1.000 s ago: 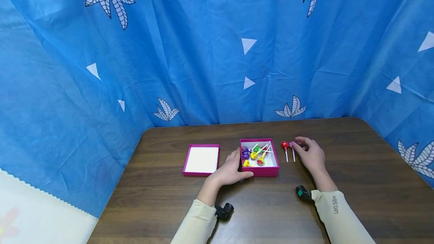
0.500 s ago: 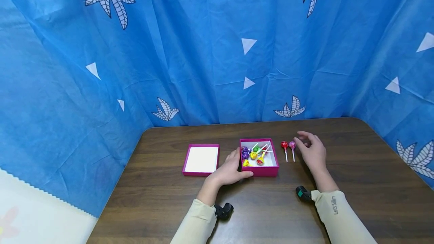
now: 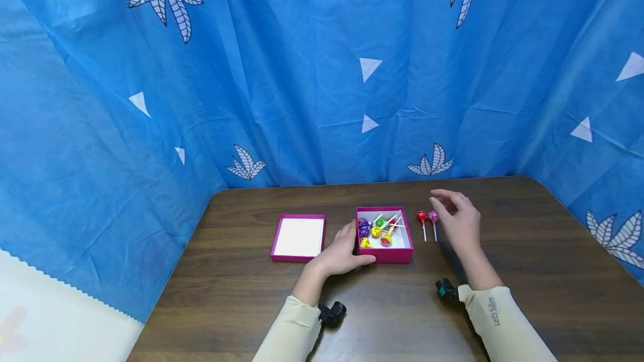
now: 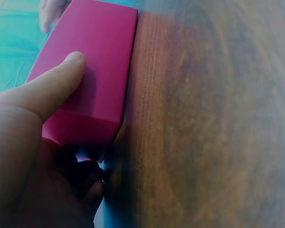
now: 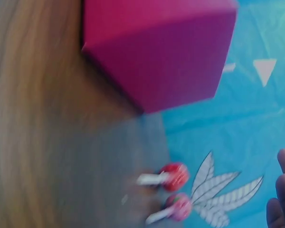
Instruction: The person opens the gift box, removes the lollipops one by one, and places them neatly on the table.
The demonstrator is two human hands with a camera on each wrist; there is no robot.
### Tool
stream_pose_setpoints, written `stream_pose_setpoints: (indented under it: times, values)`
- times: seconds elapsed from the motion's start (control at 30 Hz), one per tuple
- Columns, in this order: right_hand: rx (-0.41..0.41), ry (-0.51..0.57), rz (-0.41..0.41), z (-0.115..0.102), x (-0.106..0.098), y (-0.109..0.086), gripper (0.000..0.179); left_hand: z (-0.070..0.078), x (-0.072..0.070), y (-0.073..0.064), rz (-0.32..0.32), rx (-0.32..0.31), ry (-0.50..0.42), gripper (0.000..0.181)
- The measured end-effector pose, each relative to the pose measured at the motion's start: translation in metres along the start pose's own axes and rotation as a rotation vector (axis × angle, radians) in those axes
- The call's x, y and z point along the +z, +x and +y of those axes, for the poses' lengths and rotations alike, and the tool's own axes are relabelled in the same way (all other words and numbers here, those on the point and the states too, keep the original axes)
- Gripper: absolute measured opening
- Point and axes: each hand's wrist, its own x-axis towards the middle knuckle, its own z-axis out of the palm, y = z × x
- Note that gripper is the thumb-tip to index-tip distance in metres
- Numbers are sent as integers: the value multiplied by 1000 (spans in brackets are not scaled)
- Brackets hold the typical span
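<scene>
Head view, centre of the frame: the left hand (image 3: 342, 250) grips the near left corner of the open pink box (image 3: 384, 256), thumb pressed flat on its side wall, holding it steady on the tabletop (image 3: 528, 272). The right hand (image 3: 460, 222) hovers just right of the two lollipops (image 3: 428, 218) lying beside the box, fingers loosely spread, pinching nothing. Best approach, I judge: keep the box braced, reach over its rim, pinch one stick cleanly.
</scene>
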Motion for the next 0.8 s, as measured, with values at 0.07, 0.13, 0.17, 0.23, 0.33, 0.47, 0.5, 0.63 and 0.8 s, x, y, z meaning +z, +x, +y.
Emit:
stream_pose_setpoints:
  times: [0.07,0.13,0.17,0.23,0.33,0.47,0.5,0.63,0.8]
  values:
    - [-32,27,-14,-7,1,-1,24,0,0,1,5,6,1,107]
    - [-61,35,-55,-12,2,-3,24,0,1,1,3,3,6,107]
    - [-77,43,-79,-15,3,-4,25,0,1,1,4,0,7,108]
    - [-113,52,-137,-19,6,-6,25,0,1,1,7,-1,5,108]
    - [-193,30,-228,-29,9,-10,24,0,1,1,12,-1,-1,108]
    - [-279,-18,-363,-44,16,-18,25,2,0,0,16,18,-4,107]
    - [-288,-32,-399,-47,18,-20,26,2,0,-1,17,20,-4,106]
    - [-301,-48,-523,-54,28,-24,31,2,0,-1,23,39,-3,105]
    - [-326,-38,-672,-56,40,-22,32,0,0,-1,26,61,-3,103]
